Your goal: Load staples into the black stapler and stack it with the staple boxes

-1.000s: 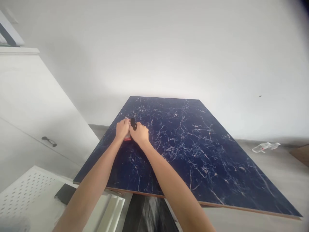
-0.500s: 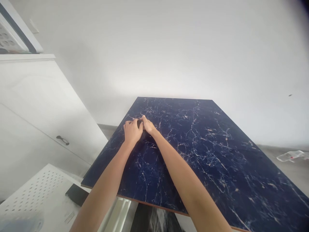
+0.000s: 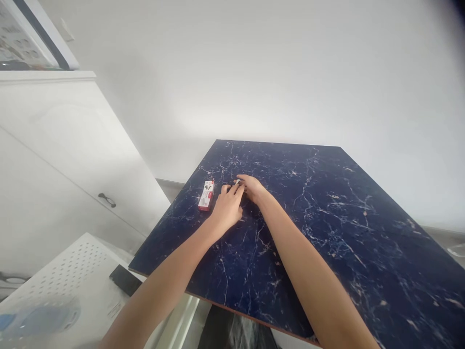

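A small white-and-red cardboard box point(image 3: 206, 195) was lying on a large dark blue marble-veined tile point(image 3: 327, 228), near its far left edge and just beside the left hand point(image 3: 228, 209). Whether that hand's curled fingers were closed on anything could not be told. A tiny pale object point(image 3: 237, 182), too small to identify, was pinched by the right hand point(image 3: 252, 189). The box was judged light and stiff, best taken by its long sides.

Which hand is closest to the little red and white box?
The left hand is closest to the little red and white box, with a small gap between them. The right hand is farther away, on the other side of the left hand.
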{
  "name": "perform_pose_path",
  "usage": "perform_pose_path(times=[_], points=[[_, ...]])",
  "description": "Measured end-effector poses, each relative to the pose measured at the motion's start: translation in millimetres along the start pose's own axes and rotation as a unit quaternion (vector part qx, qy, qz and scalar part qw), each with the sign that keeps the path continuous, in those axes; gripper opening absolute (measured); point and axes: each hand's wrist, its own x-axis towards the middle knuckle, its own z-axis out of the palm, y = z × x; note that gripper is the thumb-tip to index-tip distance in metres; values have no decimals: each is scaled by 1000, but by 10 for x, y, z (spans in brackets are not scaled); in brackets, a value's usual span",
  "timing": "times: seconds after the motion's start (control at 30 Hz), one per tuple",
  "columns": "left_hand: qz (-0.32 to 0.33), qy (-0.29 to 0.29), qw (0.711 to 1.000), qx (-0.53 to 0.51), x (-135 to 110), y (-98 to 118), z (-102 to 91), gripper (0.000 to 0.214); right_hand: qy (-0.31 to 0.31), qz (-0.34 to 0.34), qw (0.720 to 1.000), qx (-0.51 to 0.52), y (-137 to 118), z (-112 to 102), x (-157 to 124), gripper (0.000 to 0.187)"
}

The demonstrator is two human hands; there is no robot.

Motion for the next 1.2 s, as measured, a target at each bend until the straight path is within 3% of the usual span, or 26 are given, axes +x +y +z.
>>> perform_pose_path(times=[0.17, 0.3, 0.4, 0.53, 0.63, 0.7, 0.83, 1.0, 1.2], points=[[-25, 55, 997, 38, -17, -21, -32, 91, 1, -5, 999, 36, -7, -79, -12, 11], [10, 42, 996, 77, -20, 7, -41, 99, -1, -14, 998, 54, 1, -140, -20, 8], [-13, 25, 997, 75, 1, 20, -71, 97, 4, -7, 998, 55, -19, -200, -37, 13], [-101, 20, 993, -62, 62, -55, -101, 90, -3, -50, 999, -8, -92, -291, -66, 32], [-172, 8, 961, -216, 118, -162, -51, 75, -11, -120, 981, -154, -132, -355, -74, 42], [-204, 12, 943, -261, 153, -217, 3, 64, -14, -130, 960, -246, -126, -379, -64, 56], [-166, 62, 967, -186, 188, -246, 60, 43, -36, -110, 947, -299, -63, -347, -34, 67], [-149, 65, 983, -90, 173, -237, 67, 49, -75, -53, 968, -233, -65, -230, -117, 58], [-125, 82, 988, -28, 194, -245, 74, 56, -82, -8, 952, -293, -165, -148, -249, 27]])
